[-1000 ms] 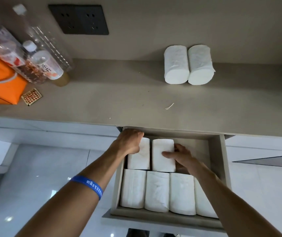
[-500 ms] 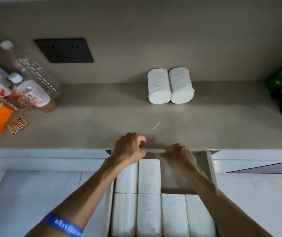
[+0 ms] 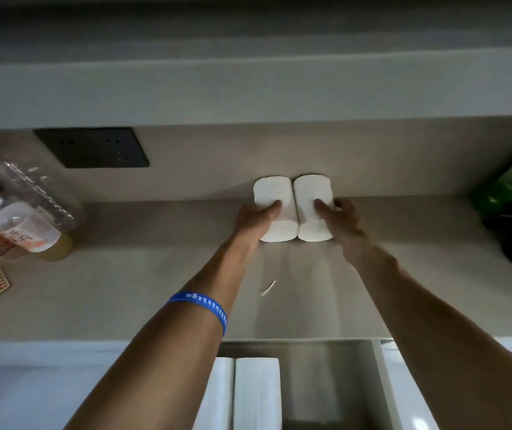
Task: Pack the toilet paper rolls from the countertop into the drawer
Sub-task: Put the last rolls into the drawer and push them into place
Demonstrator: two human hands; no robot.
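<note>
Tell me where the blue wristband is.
In the head view, the blue wristband sits on the left forearm, lower centre, above the countertop edge and just left of a small white scrap.

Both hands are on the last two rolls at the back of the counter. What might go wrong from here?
1. Each hand, left and right, grips only the outer side of its roll, left roll and right roll; lifted that way, one may slip.
2. The free slot in the drawer beside the packed rolls looks narrow; two rolls may jam.
3. Pulling back, the left arm passes near the bottles.
</note>
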